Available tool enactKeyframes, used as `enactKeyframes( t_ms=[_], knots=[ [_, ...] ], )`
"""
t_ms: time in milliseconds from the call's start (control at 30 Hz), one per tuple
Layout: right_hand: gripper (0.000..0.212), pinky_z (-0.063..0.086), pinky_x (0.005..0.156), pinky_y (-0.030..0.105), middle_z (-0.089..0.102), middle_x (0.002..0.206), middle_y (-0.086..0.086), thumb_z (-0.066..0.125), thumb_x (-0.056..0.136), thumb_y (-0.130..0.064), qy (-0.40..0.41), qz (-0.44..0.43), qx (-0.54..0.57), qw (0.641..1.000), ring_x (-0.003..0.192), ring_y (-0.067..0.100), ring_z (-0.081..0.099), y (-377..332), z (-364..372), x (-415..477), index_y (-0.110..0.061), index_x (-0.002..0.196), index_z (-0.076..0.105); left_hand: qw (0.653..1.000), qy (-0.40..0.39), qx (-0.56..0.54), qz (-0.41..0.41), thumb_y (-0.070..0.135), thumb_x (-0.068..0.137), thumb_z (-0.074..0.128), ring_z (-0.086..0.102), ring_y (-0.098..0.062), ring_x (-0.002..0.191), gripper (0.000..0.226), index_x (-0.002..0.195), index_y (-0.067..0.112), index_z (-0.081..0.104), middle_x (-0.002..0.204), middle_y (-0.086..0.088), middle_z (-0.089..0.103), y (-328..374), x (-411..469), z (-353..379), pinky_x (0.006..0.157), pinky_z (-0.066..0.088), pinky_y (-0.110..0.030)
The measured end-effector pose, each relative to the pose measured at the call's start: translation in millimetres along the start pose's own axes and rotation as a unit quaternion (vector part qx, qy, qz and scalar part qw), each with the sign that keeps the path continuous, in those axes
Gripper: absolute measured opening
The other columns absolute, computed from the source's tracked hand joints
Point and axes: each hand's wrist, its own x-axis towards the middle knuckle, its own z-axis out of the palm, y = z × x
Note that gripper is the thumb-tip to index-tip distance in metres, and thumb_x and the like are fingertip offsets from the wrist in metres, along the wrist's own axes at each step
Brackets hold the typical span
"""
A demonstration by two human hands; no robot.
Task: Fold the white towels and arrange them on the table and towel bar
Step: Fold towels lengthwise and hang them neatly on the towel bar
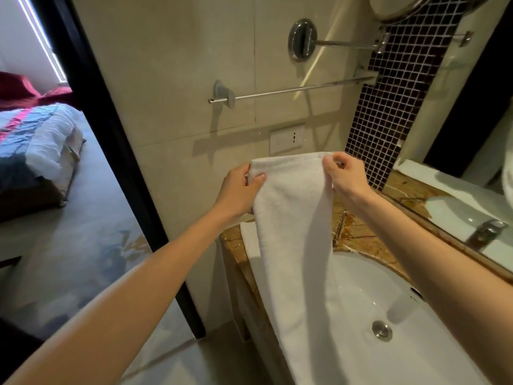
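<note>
- Above the sink [394, 309] and the table [358, 234], a white towel [294, 223] hung lengthwise, held up below the towel bar [291, 91].
- The left hand [238, 190] pinched its top left corner between thumb and fingers.
- The right hand [345, 175] pinched the top right corner, fingers curled.
- Another folded white towel [249, 237] lay on the table, behind the hanging one.
</note>
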Motion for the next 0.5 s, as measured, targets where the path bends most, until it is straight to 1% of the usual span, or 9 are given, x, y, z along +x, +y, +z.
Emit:
enactKeyframes(
  t_ms=[67,133,200,267,333,400,433,467,500],
  knots=[
    [0.023,0.05,0.081,0.035,0.066,0.1,0.007,0.051,0.098,-0.025,-0.002,0.02,-0.008,1.0,0.093,0.02,0.06,14.4,11.9,8.2,-0.008,0.102,0.065,1.0,0.001,-0.002,-0.014,0.022,0.094,0.052,0.066,-0.022,0.075,0.012,0.103,0.022,0.061,0.09,-0.007,0.068,-19.5,12.4,-0.5,0.046,0.054,-0.031],
    [0.023,0.05,0.079,0.032,0.066,0.1,0.008,0.052,0.097,-0.025,-0.006,0.039,-0.007,0.999,0.092,0.019,0.06,27.8,22.6,15.6,-0.007,0.103,0.066,0.999,0.005,-0.004,-0.032,0.02,0.094,0.053,0.066,-0.023,0.073,0.01,0.098,0.025,0.061,0.089,-0.01,0.069,-38.2,23.8,0.0,0.047,0.056,-0.035],
    [0.022,0.048,0.073,0.027,0.065,0.094,0.003,0.053,0.097,-0.026,-0.011,0.056,-0.001,0.998,0.087,0.016,0.058,41.9,32.7,24.7,-0.008,0.102,0.066,0.999,0.003,-0.014,-0.05,0.019,0.094,0.052,0.067,-0.018,0.069,0.012,0.094,0.028,0.061,0.088,-0.007,0.069,-55.5,33.5,1.8,0.044,0.053,-0.031],
    [0.024,0.046,0.072,0.029,0.063,0.089,0.0,0.054,0.096,-0.027,-0.013,0.073,-0.003,0.997,0.083,0.015,0.056,57.6,41.9,34.1,-0.007,0.103,0.067,0.997,0.003,-0.027,-0.07,0.02,0.095,0.053,0.066,-0.011,0.063,0.012,0.091,0.029,0.06,0.086,-0.005,0.068,-72.8,41.6,5.5,0.041,0.049,-0.025],
    [0.026,0.045,0.071,0.03,0.061,0.084,0.001,0.055,0.096,-0.026,-0.017,0.085,0.002,0.996,0.08,0.015,0.053,74.4,51.6,43.8,-0.003,0.102,0.066,0.995,0.011,-0.034,-0.088,0.019,0.095,0.053,0.064,-0.01,0.059,0.014,0.088,0.03,0.059,0.086,-0.007,0.067,-90.2,49.8,10.2,0.04,0.047,-0.023],
    [0.026,0.044,0.066,0.028,0.061,0.081,0.003,0.056,0.095,-0.026,-0.024,0.098,0.01,0.995,0.075,0.014,0.052,92.6,63.6,52.9,-0.002,0.099,0.066,0.994,0.026,-0.033,-0.101,0.018,0.095,0.053,0.063,-0.011,0.059,0.016,0.088,0.031,0.06,0.086,-0.006,0.068,-108.1,57.6,14.8,0.039,0.046,-0.022],
    [0.024,0.043,0.064,0.027,0.06,0.079,0.002,0.056,0.095,-0.026,-0.03,0.104,0.011,0.994,0.072,0.012,0.051,101.5,70.6,57.3,-0.003,0.095,0.066,0.993,0.038,-0.032,-0.106,0.016,0.095,0.053,0.064,-0.013,0.063,0.016,0.088,0.03,0.06,0.087,-0.005,0.068,-117.9,61.4,16.7,0.042,0.048,-0.023],
    [0.022,0.041,0.061,0.024,0.058,0.075,0.0,0.056,0.095,-0.026,-0.037,0.111,0.012,0.993,0.068,0.01,0.049,110.0,77.6,61.6,-0.006,0.091,0.064,0.992,0.049,-0.03,-0.111,0.015,0.094,0.053,0.065,-0.016,0.069,0.015,0.091,0.027,0.061,0.09,-0.005,0.069,-127.8,65.3,18.3,0.05,0.052,-0.025],
    [0.019,0.039,0.057,0.021,0.055,0.071,-0.003,0.056,0.095,-0.025,-0.044,0.12,0.013,0.992,0.064,0.008,0.046,118.4,84.3,65.2,-0.009,0.087,0.062,0.991,0.055,-0.025,-0.117,0.014,0.094,0.053,0.067,-0.02,0.078,0.013,0.094,0.023,0.062,0.095,-0.007,0.07,-138.1,68.8,19.7,0.061,0.055,-0.03]
  ],
)
